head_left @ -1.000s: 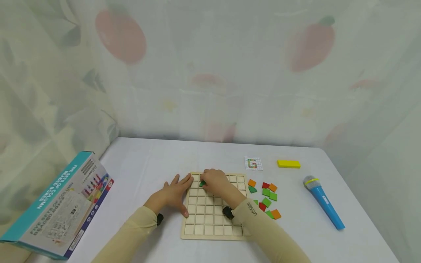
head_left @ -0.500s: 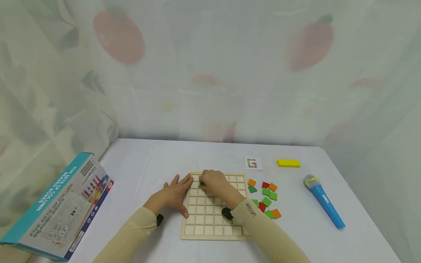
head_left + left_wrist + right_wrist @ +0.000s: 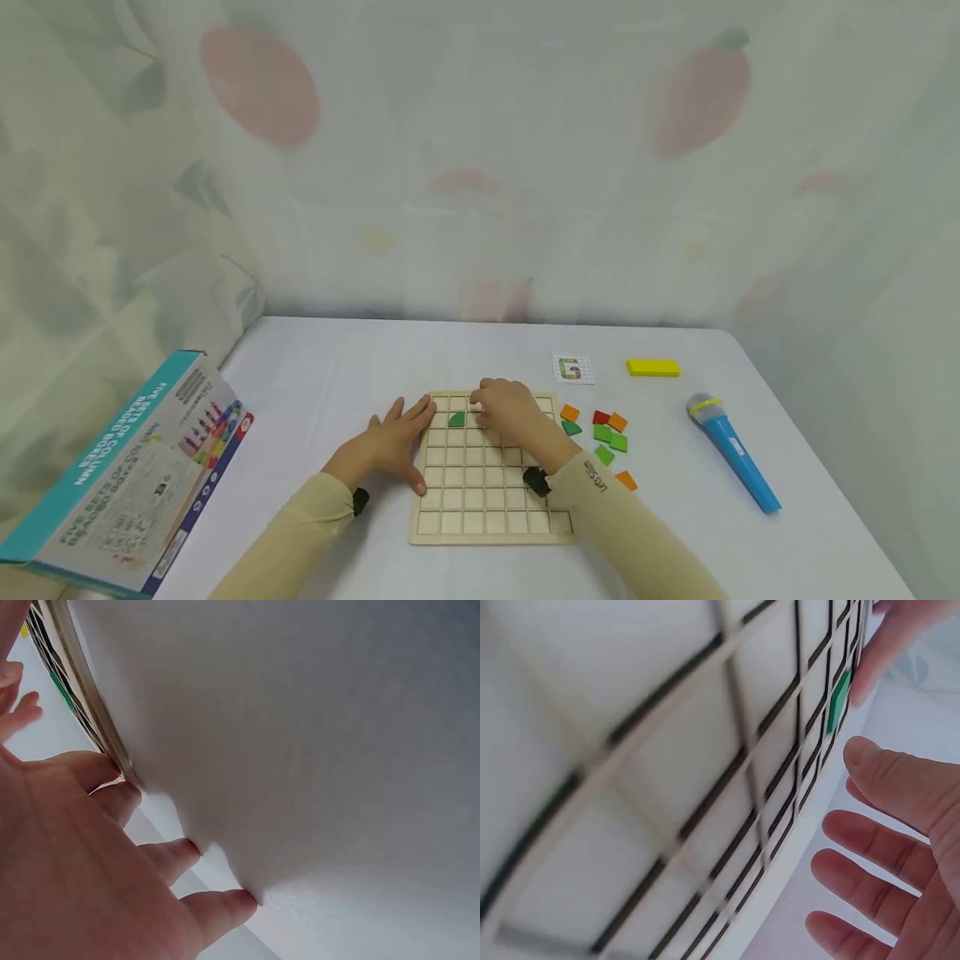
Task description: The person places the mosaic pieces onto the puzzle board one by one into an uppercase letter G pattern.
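Observation:
A wooden grid board [image 3: 452,499] lies on the white table. One dark green tile with a rounded corner [image 3: 456,420] sits in a cell near its upper left; the right wrist view shows this green tile [image 3: 838,701] too. My left hand [image 3: 393,443] rests spread at the board's left edge, its fingertips down on the tabletop and against the rim in the left wrist view. Over the upper part of the board is my right hand [image 3: 513,414], holding nothing. In the right wrist view the right hand's fingers [image 3: 866,836] are apart and slightly bent.
Loose green tiles [image 3: 618,442], orange tiles [image 3: 570,412] and a red tile [image 3: 601,417] lie right of the board. Behind them are a pattern card [image 3: 573,369] and a yellow block [image 3: 653,367]. A blue toy microphone [image 3: 738,458] lies at right, a large box [image 3: 127,475] at left.
My right hand has let go of the dark green tile, which stays in its cell, and has moved to the right. The left hand has kept its place at the board's edge.

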{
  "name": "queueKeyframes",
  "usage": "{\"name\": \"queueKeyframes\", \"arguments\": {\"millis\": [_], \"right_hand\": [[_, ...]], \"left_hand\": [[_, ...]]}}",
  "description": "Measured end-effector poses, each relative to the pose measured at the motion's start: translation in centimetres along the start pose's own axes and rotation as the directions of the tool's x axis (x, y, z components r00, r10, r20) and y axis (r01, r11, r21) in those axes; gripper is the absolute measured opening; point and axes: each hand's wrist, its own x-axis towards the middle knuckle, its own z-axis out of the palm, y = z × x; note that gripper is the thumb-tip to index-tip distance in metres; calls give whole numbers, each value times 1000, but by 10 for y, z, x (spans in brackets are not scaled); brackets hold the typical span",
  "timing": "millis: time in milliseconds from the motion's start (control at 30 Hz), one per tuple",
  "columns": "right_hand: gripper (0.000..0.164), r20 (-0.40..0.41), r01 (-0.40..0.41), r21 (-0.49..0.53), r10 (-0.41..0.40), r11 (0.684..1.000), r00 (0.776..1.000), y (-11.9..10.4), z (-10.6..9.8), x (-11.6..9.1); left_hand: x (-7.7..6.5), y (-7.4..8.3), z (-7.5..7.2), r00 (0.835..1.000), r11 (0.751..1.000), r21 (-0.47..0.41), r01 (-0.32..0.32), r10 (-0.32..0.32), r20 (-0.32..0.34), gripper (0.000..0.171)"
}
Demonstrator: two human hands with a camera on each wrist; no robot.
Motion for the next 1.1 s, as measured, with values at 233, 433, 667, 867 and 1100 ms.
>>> {"name": "queueKeyframes", "arguments": {"millis": [233,433,667,867,1100], "right_hand": [[26,-74,-38,45,41,998,996,33,-7,-22],[28,-91,-111,70,117,991,989,68,-11,-48],[28,-39,-228,95,232,969,972,98,-12,-79],[24,7,-280,117,281,953,960,111,-10,-99],[20,42,-298,108,296,948,954,116,-1,-114]], "left_hand": [[0,-1,1,1000,1000,-11,-12,12,-5,130],[2,-3,2,1000,1000,1,-9,9,-8,131],[2,-2,2,1000,1000,8,-5,5,-3,132],[1,-2,-1,1000,1000,-9,-7,7,-3,131],[0,-1,0,1000,1000,4,-9,9,6,132]]}}
